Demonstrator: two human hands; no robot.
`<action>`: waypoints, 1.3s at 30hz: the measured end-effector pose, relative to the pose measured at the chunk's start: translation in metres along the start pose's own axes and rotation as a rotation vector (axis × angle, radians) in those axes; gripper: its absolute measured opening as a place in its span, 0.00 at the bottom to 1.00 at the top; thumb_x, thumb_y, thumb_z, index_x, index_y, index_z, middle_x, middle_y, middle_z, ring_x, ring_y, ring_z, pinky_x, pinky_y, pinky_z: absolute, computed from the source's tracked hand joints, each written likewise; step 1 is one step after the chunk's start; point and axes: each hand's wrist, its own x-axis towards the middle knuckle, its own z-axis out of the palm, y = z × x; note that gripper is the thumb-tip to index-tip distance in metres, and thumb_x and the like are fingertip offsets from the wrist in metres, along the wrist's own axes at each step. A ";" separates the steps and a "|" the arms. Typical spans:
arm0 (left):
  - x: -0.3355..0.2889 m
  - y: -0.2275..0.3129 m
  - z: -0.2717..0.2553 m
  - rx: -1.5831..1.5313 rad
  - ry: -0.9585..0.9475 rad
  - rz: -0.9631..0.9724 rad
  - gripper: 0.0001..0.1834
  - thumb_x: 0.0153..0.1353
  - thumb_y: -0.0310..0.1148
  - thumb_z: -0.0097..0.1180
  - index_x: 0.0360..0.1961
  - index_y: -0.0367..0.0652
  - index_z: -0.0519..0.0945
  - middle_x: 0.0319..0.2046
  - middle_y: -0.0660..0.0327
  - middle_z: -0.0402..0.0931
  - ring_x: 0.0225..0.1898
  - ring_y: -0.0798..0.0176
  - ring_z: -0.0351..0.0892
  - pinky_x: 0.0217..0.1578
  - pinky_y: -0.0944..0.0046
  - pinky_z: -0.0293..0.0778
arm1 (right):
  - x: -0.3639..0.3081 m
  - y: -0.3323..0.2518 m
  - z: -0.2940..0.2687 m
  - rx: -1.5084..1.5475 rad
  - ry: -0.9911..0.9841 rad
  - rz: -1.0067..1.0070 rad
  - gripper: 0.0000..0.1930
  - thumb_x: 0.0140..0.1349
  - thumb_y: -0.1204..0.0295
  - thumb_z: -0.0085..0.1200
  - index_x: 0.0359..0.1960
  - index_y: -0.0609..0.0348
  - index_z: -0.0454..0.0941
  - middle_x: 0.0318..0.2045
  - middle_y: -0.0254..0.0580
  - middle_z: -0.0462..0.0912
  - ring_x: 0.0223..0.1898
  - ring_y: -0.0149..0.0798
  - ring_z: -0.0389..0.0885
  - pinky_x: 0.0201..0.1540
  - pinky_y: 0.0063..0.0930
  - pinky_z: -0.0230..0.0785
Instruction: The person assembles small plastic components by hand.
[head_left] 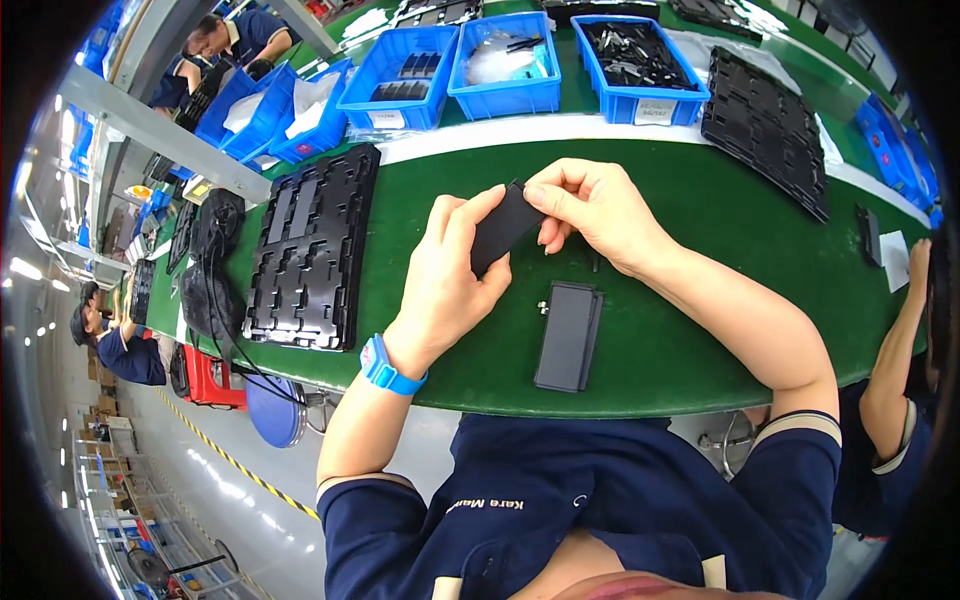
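A flat black rectangular piece (503, 232) is held tilted above the green table, between both hands. My left hand (448, 262) is closed round its left side, thumb along the lower edge. At the piece's upper right end, my right hand (592, 208) pinches with thumb and forefinger; whether a small part sits in that pinch is hidden. Just below, a short stack of similar black rectangular pieces (567, 338) lies on the table. Small light-coloured bits (543, 307) lie at the stack's left edge.
Stacked black moulded trays (310, 250) stand left, beside a black mesh bag (213, 265). Another black tray (766, 130) lies at right. Blue bins (400, 75) with black parts line the back of the green table (680, 350). A co-worker's arm (900, 340) reaches in at far right.
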 end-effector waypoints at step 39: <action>-0.001 -0.175 -0.082 0.729 0.078 -0.457 0.14 0.60 0.45 0.56 0.40 0.51 0.86 0.39 0.54 0.74 0.44 0.51 0.75 0.42 0.53 0.75 | 0.012 0.020 -0.049 -1.050 0.082 -0.172 0.06 0.58 0.71 0.57 0.33 0.59 0.76 0.32 0.37 0.71 0.35 0.35 0.74 0.40 0.29 0.67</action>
